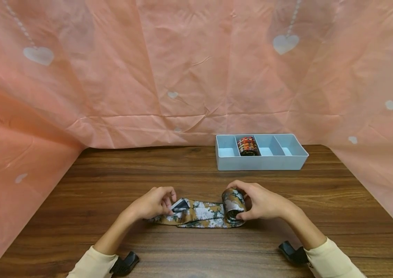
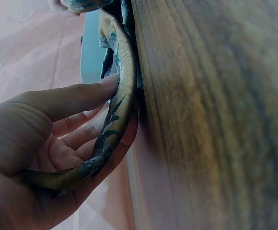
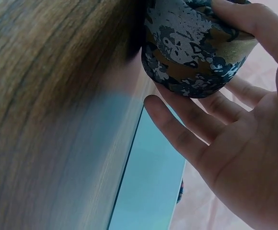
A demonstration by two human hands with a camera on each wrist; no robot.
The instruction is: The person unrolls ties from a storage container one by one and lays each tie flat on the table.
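A brown necktie (image 1: 204, 213) with white and grey flowers lies across the table, its right part wound into a thick roll (image 1: 233, 200). My right hand (image 1: 265, 201) grips this roll, thumb at its near edge and fingers over the far side. In the right wrist view the roll (image 3: 191, 52) sits between thumb and fingers. My left hand (image 1: 154, 203) pinches the tie's loose left part, where a dark label or lining shows. Seen from the left wrist, the thumb presses on the tie's edge (image 2: 122, 86) and a strip of it curves through the palm.
Behind the right hand stands a light blue divided box (image 1: 258, 163). A rolled red and orange patterned tie (image 1: 247, 146) sits in its second compartment from the left. Pink cloth (image 1: 189, 77) with white hearts hangs around the back and sides of the wooden table (image 1: 140, 166).
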